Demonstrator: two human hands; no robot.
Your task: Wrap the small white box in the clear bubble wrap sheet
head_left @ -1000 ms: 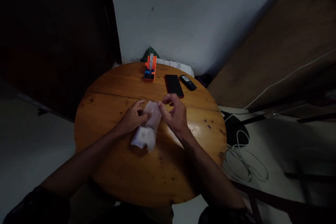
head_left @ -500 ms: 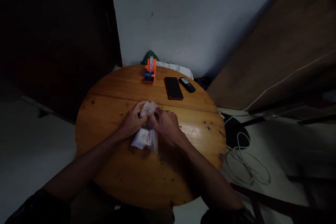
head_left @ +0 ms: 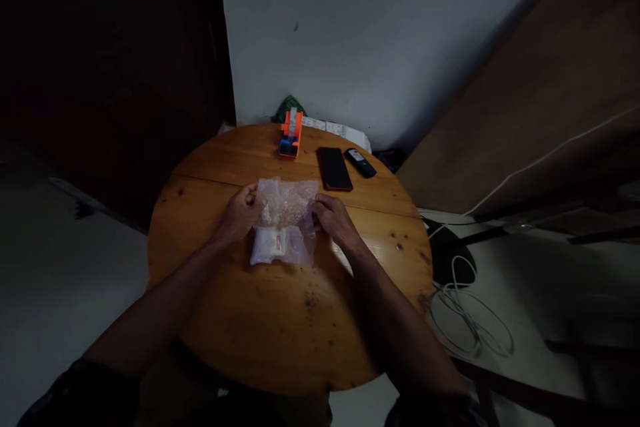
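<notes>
Two hands hold one piece of bubble wrap (head_left: 293, 203) over the near middle of one round wooden worktop (head_left: 240, 320): the left hand (head_left: 242, 215) has thumb and fingers closed on its left edge, the right hand (head_left: 332, 217) pinches its right edge. The wrap is spread between them, its lower part lying toward the person, where one small white item (head_left: 271, 244) with a reddish mark shows at the left; whether it lies under or on the film is hard to tell. Farther back stand three more things: one orange-and-blue tape dispenser (head_left: 291, 135), one dark tablet (head_left: 335, 169) with a red edge and, just right of it, one black handset (head_left: 361, 163). One green bag (head_left: 289, 107) shows behind the dispenser.
</notes>
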